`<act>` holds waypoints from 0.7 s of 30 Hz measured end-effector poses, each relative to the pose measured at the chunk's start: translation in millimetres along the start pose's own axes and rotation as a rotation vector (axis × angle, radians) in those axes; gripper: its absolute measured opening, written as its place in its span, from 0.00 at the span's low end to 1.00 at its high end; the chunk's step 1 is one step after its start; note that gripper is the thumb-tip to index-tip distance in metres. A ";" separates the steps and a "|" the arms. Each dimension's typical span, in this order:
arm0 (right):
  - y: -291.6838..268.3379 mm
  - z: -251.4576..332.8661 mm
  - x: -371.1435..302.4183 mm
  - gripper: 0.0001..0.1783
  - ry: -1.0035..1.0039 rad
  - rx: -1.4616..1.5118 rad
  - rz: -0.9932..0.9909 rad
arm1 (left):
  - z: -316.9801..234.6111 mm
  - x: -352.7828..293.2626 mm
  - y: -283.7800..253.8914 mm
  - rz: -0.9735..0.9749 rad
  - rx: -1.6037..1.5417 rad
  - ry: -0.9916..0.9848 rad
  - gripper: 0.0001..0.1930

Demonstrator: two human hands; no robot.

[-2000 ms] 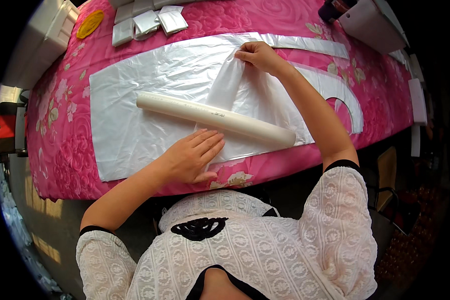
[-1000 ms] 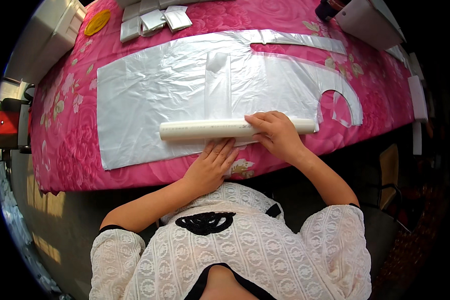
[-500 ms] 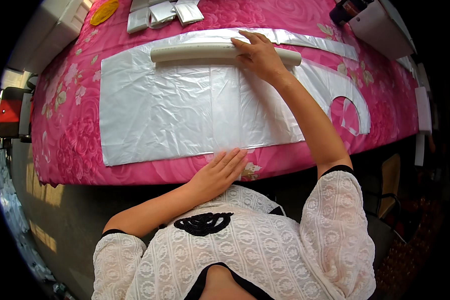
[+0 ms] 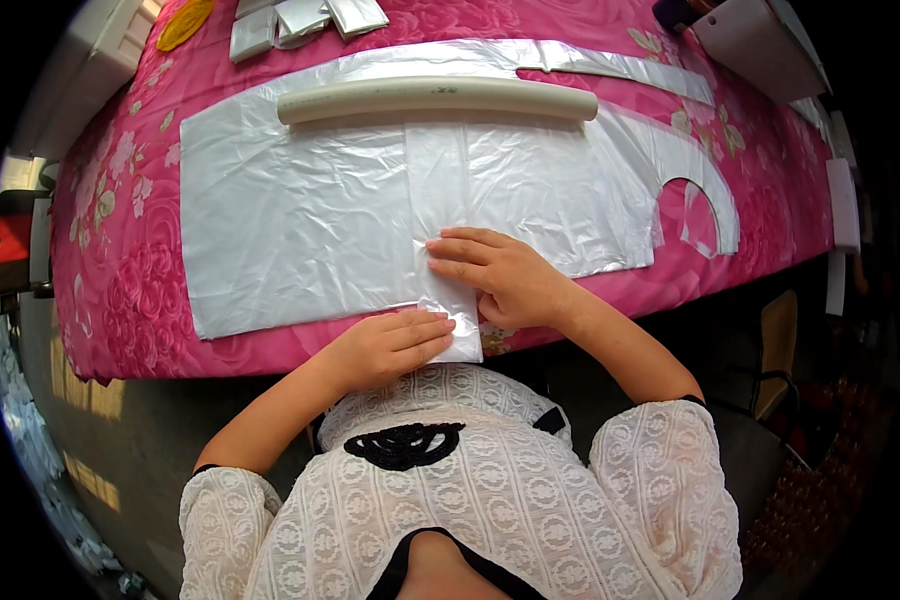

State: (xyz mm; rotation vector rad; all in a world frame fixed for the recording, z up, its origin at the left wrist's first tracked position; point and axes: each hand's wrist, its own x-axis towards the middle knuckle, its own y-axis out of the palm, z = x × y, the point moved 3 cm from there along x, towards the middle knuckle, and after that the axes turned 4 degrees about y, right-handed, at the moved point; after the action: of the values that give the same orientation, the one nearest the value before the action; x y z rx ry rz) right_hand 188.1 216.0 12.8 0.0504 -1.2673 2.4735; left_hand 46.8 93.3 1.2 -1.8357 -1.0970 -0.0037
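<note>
Silvery-white plastic bags [image 4: 290, 230] lie flat across the table, with cut-out handle loops at their right end. Along their far part rests a long cream plastic pipe [image 4: 435, 97], touched by neither hand. A narrow, shiny plastic strip [image 4: 466, 346] reaches from the middle of the bags to the table's near edge. My left hand [image 4: 390, 347] lies flat at that edge, its fingertips on the strip. Just above it to the right, my right hand [image 4: 505, 277] presses on the plastic with its fingers stretched out. Its thumb points toward the strip.
A pink flowered cloth [image 4: 120, 290] covers the table. Several folded plastic packs [image 4: 305, 18] and a yellow bundle [image 4: 184, 24] sit at the far left. A white box [image 4: 760, 45] stands at the far right. Beyond the right near edge is a chair [image 4: 776, 350].
My right hand has left the pipe and come back toward me onto the near plastic. My left hand has shifted slightly left and down. The near strip now shows more plainly.
</note>
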 end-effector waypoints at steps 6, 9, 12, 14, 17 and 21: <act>8.9 -6.2 -1.4 0.21 0.076 -0.123 -0.137 | 12.5 17.2 -17.4 -0.032 0.245 0.008 0.18; 7.3 -5.0 -2.8 0.20 0.088 -0.182 -0.182 | 25.3 19.3 -15.9 -0.063 0.343 -0.162 0.22; 4.4 -6.7 -5.9 0.20 0.089 -0.197 -0.201 | 33.0 22.4 -15.0 -0.062 0.390 -0.188 0.22; 0.8 -10.0 -5.5 0.18 0.105 -0.175 -0.211 | 35.2 24.6 -15.9 -0.102 0.334 -0.213 0.22; -4.4 -18.2 1.3 0.08 0.115 -0.088 -0.327 | 40.8 26.9 -21.2 -0.126 0.119 -0.430 0.20; -14.0 -30.6 23.3 0.11 0.802 0.413 -0.141 | 57.6 25.8 -23.5 -0.523 -0.453 -0.843 0.20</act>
State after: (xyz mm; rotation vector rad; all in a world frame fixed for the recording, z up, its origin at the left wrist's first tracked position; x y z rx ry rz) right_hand 174.9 254.7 9.9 -0.6518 -0.3994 2.2086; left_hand 21.5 155.6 -1.6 -1.9150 -2.3025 0.2526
